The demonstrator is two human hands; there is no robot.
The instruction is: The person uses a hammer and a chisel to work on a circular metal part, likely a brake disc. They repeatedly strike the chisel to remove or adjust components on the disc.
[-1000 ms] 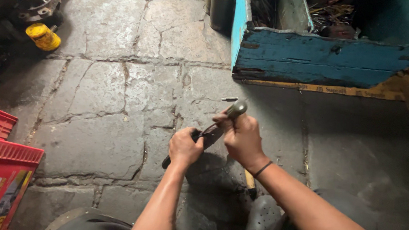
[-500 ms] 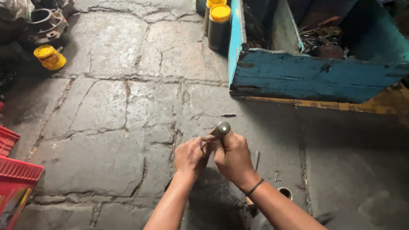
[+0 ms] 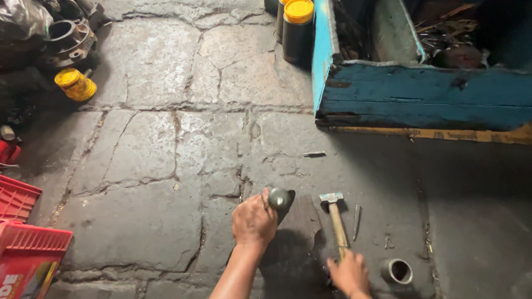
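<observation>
Hammer (image 3: 337,221) handle in right grip (image 3: 348,273)

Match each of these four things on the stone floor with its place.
Things:
1. hammer
2. metal rod
3. metal ring
4. yellow-capped bottles

Places:
A. beside the blue wooden box
B. in the left hand
C. handle under the right hand
D. on the floor, right of the right hand

Pairs: 1-C, 2-B, 3-D, 4-A
</observation>
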